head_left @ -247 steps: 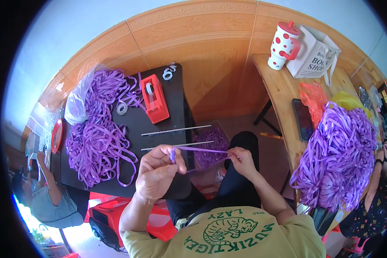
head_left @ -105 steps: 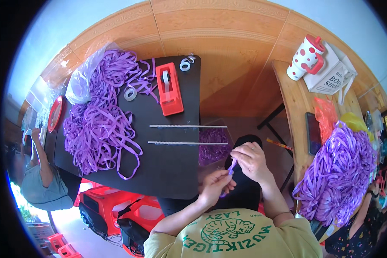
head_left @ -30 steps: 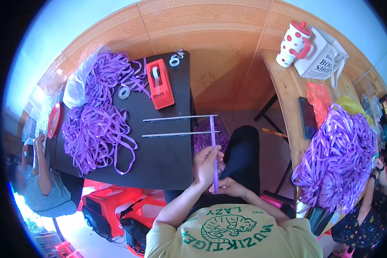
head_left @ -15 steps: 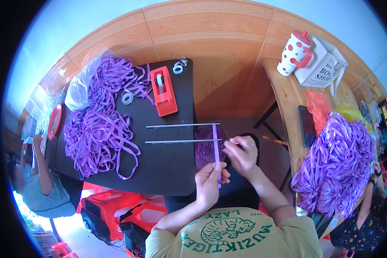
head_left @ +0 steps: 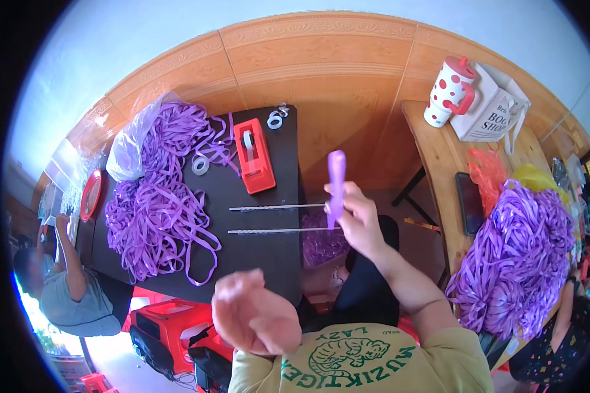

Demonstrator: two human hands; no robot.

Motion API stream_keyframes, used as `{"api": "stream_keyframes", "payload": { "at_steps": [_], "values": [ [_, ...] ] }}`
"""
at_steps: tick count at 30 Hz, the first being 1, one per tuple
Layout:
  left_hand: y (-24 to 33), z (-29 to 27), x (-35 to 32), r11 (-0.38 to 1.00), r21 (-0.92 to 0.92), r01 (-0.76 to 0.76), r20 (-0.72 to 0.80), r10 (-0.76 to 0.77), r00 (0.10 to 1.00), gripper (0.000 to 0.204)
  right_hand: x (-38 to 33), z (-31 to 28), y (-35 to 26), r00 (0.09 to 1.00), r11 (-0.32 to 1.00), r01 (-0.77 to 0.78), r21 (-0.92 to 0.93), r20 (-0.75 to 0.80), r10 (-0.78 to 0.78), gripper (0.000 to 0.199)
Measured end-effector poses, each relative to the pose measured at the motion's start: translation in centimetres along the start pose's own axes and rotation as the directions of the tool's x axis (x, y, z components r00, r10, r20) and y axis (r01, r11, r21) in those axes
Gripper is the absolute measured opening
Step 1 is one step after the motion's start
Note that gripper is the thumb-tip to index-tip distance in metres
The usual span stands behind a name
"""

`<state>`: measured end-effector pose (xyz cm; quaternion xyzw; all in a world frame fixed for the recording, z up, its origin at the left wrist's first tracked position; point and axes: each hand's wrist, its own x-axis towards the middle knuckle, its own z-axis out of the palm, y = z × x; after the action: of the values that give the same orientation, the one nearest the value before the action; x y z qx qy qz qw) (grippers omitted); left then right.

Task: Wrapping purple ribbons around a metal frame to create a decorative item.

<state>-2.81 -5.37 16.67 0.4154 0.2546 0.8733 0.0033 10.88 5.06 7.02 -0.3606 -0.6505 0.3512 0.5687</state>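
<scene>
right hand [head_left: 359, 219]: pinches purple ribbon strip [head_left: 336, 187], now lifted up off the two rods [head_left: 275, 219] by the black tabletop's [head_left: 255, 252] right edge | left hand [head_left: 255, 321]: pulled back, open, holds nothing

Purple ribbon strip [head_left: 336, 187]: smooth, slightly glossy, plastic-looking. Ribbon heap [head_left: 157, 209] on dark bench [head_left: 255, 255]: same sheen, flat strands. Bench top matt black. Two thin rods [head_left: 269, 219]: pale metal, dull shine. Tape dispenser [head_left: 255, 157]: glossy red plastic. Clear plastic bag [head_left: 128, 147], crinkled. Side bench [head_left: 439, 164]: bare wood, satin. Polka-dot cup [head_left: 447, 92]: glossy. Wall panelling [head_left: 321, 59]: varnished wood look.
</scene>
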Motion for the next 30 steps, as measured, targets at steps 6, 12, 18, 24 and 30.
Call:
{"api": "stream_keyframes", "payload": {
  "at_steps": [6, 12, 18, 24, 30],
  "values": [
    [-1.5, -2.6, -5.1, 0.770, 0.395, 0.501, 0.813, -0.547, 0.200, 0.017, 4.2, -0.4, 4.1, 0.834, 0.739, -0.552, 0.387, 0.228, 0.503, 0.011],
    [-8.9, -6.6, -14.5, 0.415, 0.495, 0.763, 0.444, -0.876, 0.188, 0.021, 3.6, -0.4, 5.1, 0.668, 0.538, -0.735, 0.412, 0.309, 0.677, 0.011],
    [-12.2, -3.4, -13.6, 0.642, 0.450, 0.621, 0.377, -0.767, 0.519, 0.034, 2.6, -0.2, 5.7, 0.632, 0.480, -0.748, 0.458, 0.268, 0.727, 0.012],
    [-14.0, -1.8, -13.3, 0.840, 0.474, 0.264, 0.416, -0.478, 0.774, 0.029, -0.8, 0.0, 8.0, 0.480, 0.259, -0.815, 0.518, 0.354, 0.802, 0.007],
    [-13.6, -2.5, -12.5, 0.292, 0.196, 0.936, 0.346, -0.914, 0.213, 0.022, -4.9, -0.4, 10.5, 0.377, 0.070, -0.819, 0.570, 0.441, 0.815, 0.010]
  ]
}}
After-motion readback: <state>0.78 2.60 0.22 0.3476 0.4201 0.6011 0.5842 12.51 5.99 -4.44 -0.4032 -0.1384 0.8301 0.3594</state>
